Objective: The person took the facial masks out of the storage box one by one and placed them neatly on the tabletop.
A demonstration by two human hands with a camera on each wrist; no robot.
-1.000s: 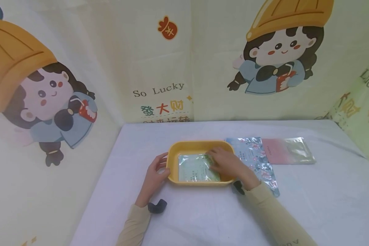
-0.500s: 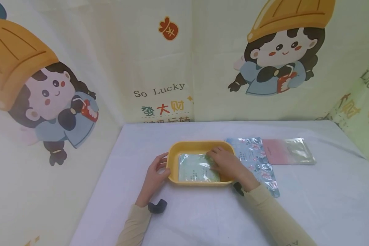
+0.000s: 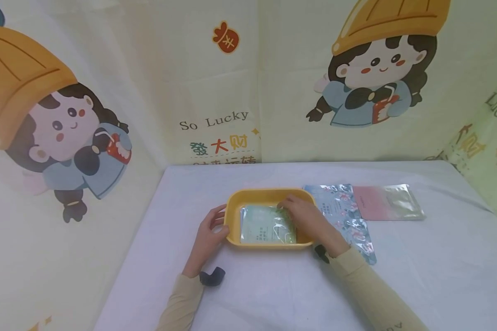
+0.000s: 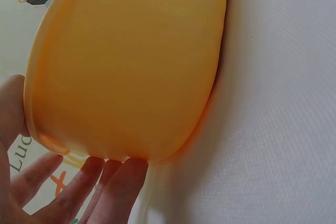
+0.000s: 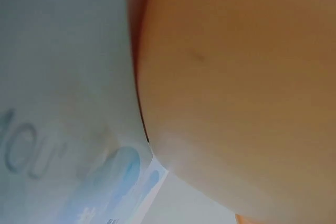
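In the head view a shallow yellow plastic tray [image 3: 269, 247] rests on the white-covered table. My left hand [image 3: 209, 236] holds its left end; in the left wrist view the fingertips [image 4: 131, 167] press the outer wall and the thumb lies at the rim. My right hand [image 3: 306, 218] reaches over the tray's right side, its fingers pinching the right part of a pale green face mask packet [image 3: 262, 225]. A whitish edge of another packet shows beneath its left side. The right fingertips are partly hidden. The right wrist view is mostly filled by the tray wall [image 5: 236, 77].
Right of the tray lie blue floral face mask packets [image 3: 335, 200], one partly under my right forearm. A pink and silver packet [image 3: 387, 202] adjoins them. Printed cloth [image 3: 281, 115] hangs behind and along the sides of the white table [image 3: 265, 294].
The green packet has shifted slightly toward the back of the tray and its right part now bends upward at my right fingers. My left hand and the tray stay in place.
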